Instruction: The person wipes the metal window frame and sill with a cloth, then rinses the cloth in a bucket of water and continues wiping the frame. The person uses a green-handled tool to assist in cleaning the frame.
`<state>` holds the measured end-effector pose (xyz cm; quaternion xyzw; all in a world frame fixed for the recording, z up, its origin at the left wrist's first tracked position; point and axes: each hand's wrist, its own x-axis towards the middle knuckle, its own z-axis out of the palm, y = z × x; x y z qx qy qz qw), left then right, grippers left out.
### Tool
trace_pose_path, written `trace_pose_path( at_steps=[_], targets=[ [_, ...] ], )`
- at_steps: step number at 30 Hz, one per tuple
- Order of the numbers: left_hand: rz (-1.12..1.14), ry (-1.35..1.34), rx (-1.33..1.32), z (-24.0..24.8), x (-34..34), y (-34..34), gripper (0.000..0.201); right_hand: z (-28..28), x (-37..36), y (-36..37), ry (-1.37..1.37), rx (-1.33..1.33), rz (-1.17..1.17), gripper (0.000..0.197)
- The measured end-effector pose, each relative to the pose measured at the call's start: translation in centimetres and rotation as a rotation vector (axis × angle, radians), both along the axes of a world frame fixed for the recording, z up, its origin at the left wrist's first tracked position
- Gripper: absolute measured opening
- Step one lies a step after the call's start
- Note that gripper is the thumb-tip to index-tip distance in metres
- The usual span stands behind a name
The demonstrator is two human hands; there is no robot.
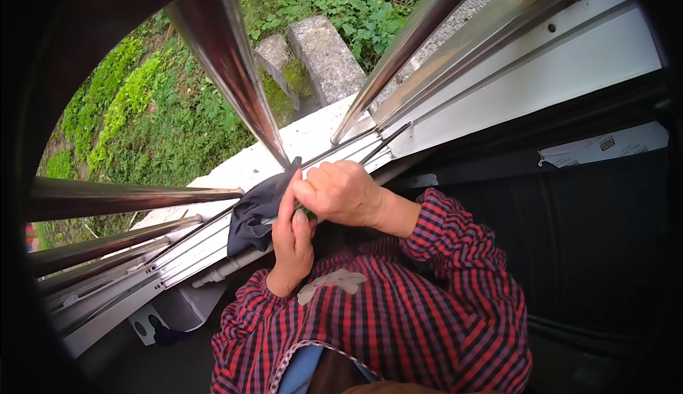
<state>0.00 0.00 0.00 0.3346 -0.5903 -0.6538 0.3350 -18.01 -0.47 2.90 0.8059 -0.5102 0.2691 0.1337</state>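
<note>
My left hand (292,241) reaches up to the window rail, its fingers pressed on a dark cloth (255,212) bunched against the white window track (206,241). My right hand (341,193) is curled into a fist just right of the cloth, gripping something small and green (304,212) that peeks out between the two hands; what it is cannot be told. Both forearms wear red and dark checked sleeves (441,251). The two hands touch each other over the track.
Shiny steel window bars (228,59) fan out above and left of the hands. A white outer sill (313,134) lies beyond the track. Far below are grey concrete blocks (324,56) and green plants (142,109). Dark wall sits to the right.
</note>
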Motion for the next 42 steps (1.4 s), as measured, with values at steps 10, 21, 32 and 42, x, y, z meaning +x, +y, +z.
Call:
trace_pose_path(
  at_steps=[10,21,32,42],
  targets=[
    [-0.045,0.123,0.048,-0.6,2.5,3.0,0.078,-0.7,0.0,-0.8,0.025,-0.065,0.294,0.014],
    [-0.164,-0.019,-0.080,-0.8,1.3,2.4,0.061,-2.0,-1.0,4.8,-0.760,-0.216,0.055,0.021],
    [-0.101,0.008,-0.142,0.1,-0.5,1.8,0.082,-4.0,1.2,3.7,-0.577,-0.179,-0.098,0.031],
    [-0.046,-0.210,-0.412,0.1,-2.6,0.3,0.067,-4.8,1.2,3.3,-0.525,-0.152,-0.252,0.029]
  ],
)
